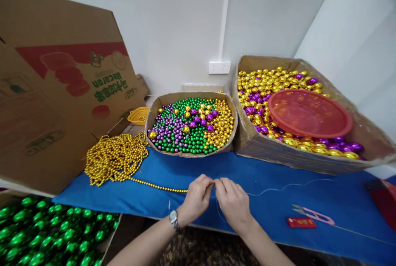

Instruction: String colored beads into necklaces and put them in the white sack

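My left hand (pixel 197 198) and my right hand (pixel 232 202) meet fingertip to fingertip over the blue cloth (pixel 173 175), both pinched on a thin clear thread (pixel 278 187) that trails off to the right. A strand of small gold beads (pixel 157 186) runs from my left hand back to a heap of gold bead string (pixel 116 158) on the left. A watch sits on my left wrist.
A cardboard box of green, purple and gold beads (pixel 192 125) stands behind my hands. A bigger box of gold and purple balls (pixel 297 142) holds a red basin (pixel 309 111). Green balls (pixel 46 229) fill a box at lower left. Small snips (pixel 312 214) and a red lighter (pixel 300 222) lie at right.
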{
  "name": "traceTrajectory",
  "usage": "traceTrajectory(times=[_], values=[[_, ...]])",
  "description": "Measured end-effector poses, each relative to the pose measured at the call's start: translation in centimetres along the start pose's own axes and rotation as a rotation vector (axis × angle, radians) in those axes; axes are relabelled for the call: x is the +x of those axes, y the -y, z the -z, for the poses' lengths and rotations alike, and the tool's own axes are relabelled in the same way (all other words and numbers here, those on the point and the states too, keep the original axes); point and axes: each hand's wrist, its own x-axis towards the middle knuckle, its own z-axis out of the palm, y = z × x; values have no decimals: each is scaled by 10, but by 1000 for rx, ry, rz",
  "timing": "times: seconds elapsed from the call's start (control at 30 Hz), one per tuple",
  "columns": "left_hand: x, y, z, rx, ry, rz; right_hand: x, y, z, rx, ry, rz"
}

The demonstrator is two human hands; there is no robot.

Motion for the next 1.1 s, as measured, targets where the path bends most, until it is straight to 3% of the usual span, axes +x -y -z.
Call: traceTrajectory(times=[0.23,0.33,0.47,0.6,0.83,0.97,1.1], values=[[5,5,-2,-397,17,290,13,-7,3,632,-62,-311],[7,5,1,-319,68,219,20,-6,11,866,-114,-432],[9,6,14,-12,86,32,26,-2,24,1057,-190,-503],[9,4,24,-18,188,15,26,-1,24,749,-247,-259],[16,-3,32,-115,308,115,18,-10,6,-164,101,360],[14,-3,50,-8,437,72,14,-22,29,-363,195,415],[-1,13,77,153,482,33,-2,-56,62,-384,210,323]])
